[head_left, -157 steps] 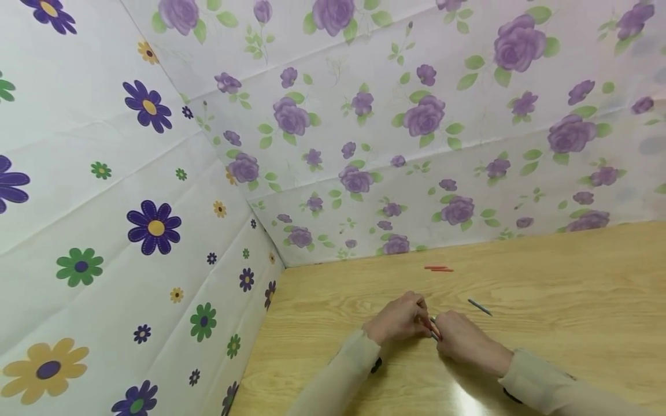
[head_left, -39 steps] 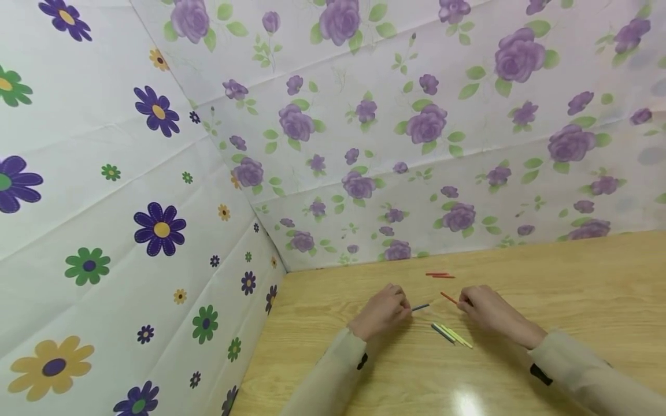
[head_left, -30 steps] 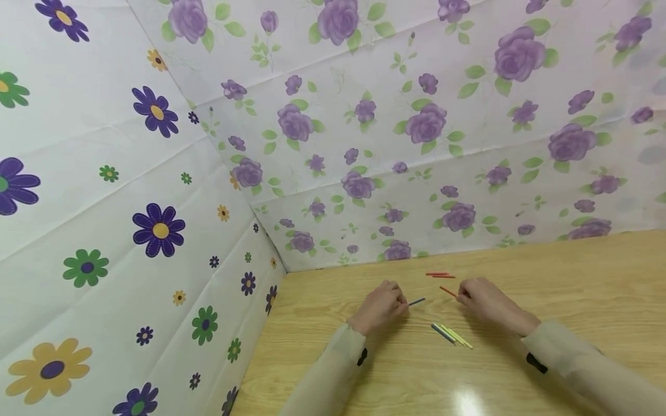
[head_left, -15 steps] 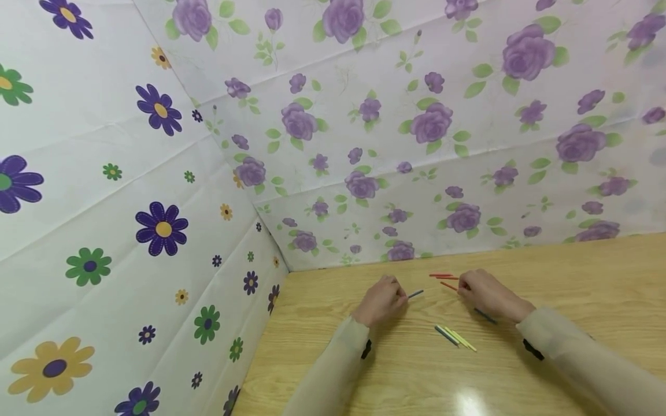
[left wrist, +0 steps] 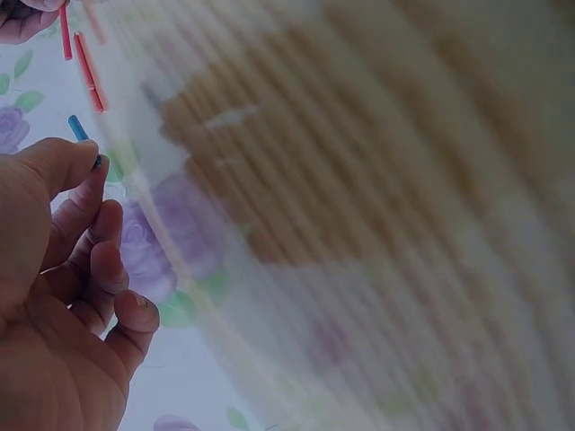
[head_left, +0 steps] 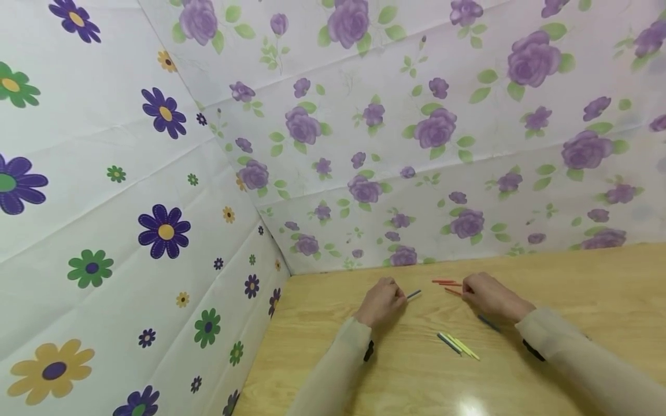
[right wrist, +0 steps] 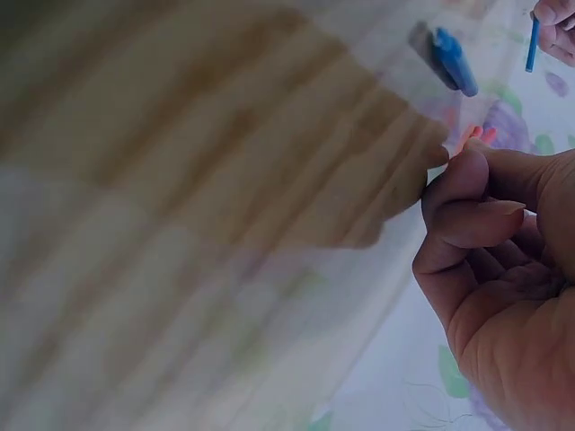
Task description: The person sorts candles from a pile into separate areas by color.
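Observation:
My left hand (head_left: 381, 301) pinches a short thin blue stick (head_left: 414, 294) between thumb and index finger; in the left wrist view the other fingers are loosely curled below the blue stick (left wrist: 79, 128). Over the table to the right, my right hand (head_left: 491, 296) pinches a red stick (head_left: 453, 292), whose far end points left. Just beyond it, red sticks (head_left: 443, 281) lie together on the table. In the right wrist view only an orange-red tip (right wrist: 471, 136) shows past the fingers.
Nearer on the wood-grain table (head_left: 406, 381) lie yellow sticks (head_left: 465, 348) beside a blue stick (head_left: 448, 344). Another blue stick (head_left: 489, 323) lies close to my right wrist. Flowered white sheets (head_left: 333, 231) stand along the table's back and left side.
Earlier both hands met over a bundle of sticks; now they are apart, each with one stick. Yellow and blue sticks lie on the table. The right hand has moved toward the red sticks.

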`<act>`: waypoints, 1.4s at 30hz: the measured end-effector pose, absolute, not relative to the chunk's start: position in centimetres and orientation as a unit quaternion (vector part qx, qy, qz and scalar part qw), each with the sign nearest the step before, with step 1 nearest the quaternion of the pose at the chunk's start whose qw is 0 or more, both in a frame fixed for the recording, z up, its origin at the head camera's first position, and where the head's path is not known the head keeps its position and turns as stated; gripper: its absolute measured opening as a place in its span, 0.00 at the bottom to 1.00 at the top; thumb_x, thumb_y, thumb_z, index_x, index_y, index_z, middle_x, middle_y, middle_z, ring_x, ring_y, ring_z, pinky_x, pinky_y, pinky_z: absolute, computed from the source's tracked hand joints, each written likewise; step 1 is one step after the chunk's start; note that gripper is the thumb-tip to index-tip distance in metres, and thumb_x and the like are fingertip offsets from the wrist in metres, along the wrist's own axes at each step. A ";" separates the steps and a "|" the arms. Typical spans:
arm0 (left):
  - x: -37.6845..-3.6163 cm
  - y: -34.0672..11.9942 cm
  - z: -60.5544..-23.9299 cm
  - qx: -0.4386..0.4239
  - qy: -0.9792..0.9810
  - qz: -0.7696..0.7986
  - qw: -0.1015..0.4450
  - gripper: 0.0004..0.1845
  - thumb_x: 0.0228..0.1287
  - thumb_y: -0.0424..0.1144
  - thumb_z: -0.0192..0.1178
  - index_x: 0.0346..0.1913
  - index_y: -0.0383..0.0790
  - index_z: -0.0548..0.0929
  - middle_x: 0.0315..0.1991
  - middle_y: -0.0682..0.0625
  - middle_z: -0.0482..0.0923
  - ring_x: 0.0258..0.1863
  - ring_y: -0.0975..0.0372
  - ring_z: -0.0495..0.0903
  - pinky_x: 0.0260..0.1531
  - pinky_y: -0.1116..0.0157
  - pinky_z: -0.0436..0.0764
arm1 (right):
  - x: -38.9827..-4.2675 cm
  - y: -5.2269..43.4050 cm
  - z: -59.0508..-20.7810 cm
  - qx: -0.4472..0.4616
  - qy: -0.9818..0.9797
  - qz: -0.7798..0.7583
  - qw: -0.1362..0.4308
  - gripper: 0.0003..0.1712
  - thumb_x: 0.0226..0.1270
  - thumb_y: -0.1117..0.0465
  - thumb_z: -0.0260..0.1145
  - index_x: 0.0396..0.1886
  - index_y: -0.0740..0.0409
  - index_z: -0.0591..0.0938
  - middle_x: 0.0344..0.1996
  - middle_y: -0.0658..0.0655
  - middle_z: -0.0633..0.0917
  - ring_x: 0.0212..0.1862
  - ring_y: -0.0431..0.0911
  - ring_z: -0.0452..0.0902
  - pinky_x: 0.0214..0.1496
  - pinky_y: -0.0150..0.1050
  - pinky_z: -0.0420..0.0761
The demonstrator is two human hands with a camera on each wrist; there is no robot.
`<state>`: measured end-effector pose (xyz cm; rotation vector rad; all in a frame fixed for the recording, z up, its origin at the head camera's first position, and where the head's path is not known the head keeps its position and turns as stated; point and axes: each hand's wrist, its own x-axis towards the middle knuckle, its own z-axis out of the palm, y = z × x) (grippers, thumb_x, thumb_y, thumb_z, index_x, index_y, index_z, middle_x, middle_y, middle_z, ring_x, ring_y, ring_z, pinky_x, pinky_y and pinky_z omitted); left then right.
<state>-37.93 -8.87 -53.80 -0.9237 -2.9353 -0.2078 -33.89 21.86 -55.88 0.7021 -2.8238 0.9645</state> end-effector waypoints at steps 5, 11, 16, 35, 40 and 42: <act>-38.2 -8.8 -54.1 -0.289 -0.954 -0.075 0.028 0.11 0.80 0.46 0.66 0.49 0.44 0.93 0.46 0.54 0.85 0.47 0.64 0.79 0.47 0.72 0.82 | -34.2 21.7 -55.9 0.229 -0.921 0.311 0.042 0.12 0.78 0.69 0.66 0.29 0.57 0.83 0.24 0.49 0.81 0.26 0.38 0.68 0.30 0.33 0.70; -38.6 -8.7 -54.2 -0.286 -0.955 -0.076 0.033 0.11 0.80 0.45 0.66 0.48 0.44 0.93 0.47 0.54 0.86 0.47 0.63 0.80 0.46 0.72 0.82 | -34.4 21.5 -55.7 0.225 -0.925 0.304 0.042 0.14 0.79 0.69 0.66 0.28 0.56 0.81 0.22 0.47 0.77 0.25 0.38 0.66 0.29 0.33 0.67; -39.0 -8.7 -54.6 -0.278 -0.957 -0.070 0.035 0.10 0.80 0.46 0.67 0.47 0.44 0.94 0.47 0.54 0.86 0.47 0.63 0.79 0.44 0.72 0.81 | -35.2 21.3 -56.0 0.221 -0.929 0.295 0.041 0.16 0.78 0.69 0.66 0.26 0.56 0.80 0.21 0.47 0.75 0.24 0.39 0.64 0.28 0.33 0.65; -39.4 -8.6 -54.3 -0.252 -0.965 -0.067 0.041 0.09 0.77 0.45 0.69 0.42 0.45 0.95 0.47 0.54 0.87 0.47 0.62 0.81 0.42 0.71 0.82 | -35.7 20.6 -55.4 0.220 -0.933 0.279 0.063 0.13 0.74 0.70 0.70 0.27 0.57 0.84 0.23 0.48 0.83 0.26 0.39 0.70 0.29 0.35 0.71; -39.7 -8.7 -54.5 -0.247 -0.966 -0.070 0.039 0.09 0.77 0.45 0.70 0.42 0.45 0.96 0.47 0.53 0.87 0.47 0.61 0.81 0.43 0.70 0.82 | -35.8 20.5 -55.4 0.214 -0.935 0.277 0.057 0.11 0.72 0.71 0.70 0.28 0.59 0.85 0.25 0.52 0.85 0.27 0.40 0.73 0.30 0.36 0.75; -39.8 -8.7 -54.6 -0.244 -0.966 -0.073 0.038 0.09 0.77 0.45 0.70 0.42 0.45 0.96 0.46 0.53 0.87 0.47 0.61 0.80 0.42 0.70 0.81 | -35.8 20.5 -55.4 0.211 -0.936 0.278 0.053 0.11 0.72 0.71 0.70 0.28 0.59 0.85 0.25 0.52 0.86 0.27 0.40 0.73 0.31 0.36 0.75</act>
